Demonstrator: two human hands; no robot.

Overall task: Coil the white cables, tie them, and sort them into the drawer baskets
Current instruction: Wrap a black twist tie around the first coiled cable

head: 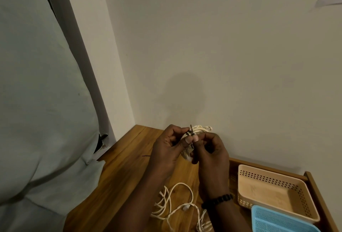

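A: What are the hands holding?

B: A coiled white cable point(200, 130), round cord wound into a small bundle, held up in front of the plain wall point(222, 46) above the wooden table point(120, 176). The left hand point(167, 150) curls its fingers round the bundle's near side, and the right hand point(211, 150) pinches a thin dark tie point(191, 132) that crosses the coil. One stiff end of the tie sticks up past the fingertips.

A: Any cable left to do?

B: Yes. Loose white cables point(175, 206) lie in slack loops on the table below the wrists, one with a small white plug. The table is warm brown with a straight grain.

A: And the containers?

B: An open wooden drawer point(314, 183) to the right holds two plastic baskets. The beige basket point(273, 178), rectangular with rows of small slots in its walls, has nothing in it that I can see. The blue basket point(273, 218) in front of it is fine mesh and cut off by the picture's edge, so I cannot tell its contents.

A: Anything else around?

B: Pale draped fabric point(42, 102) fills the left side, and a short dark strip point(146, 156) lies on the table near it. A dark beaded bracelet point(218, 200) circles the right wrist. The right forearm hides part of the drawer's left end.
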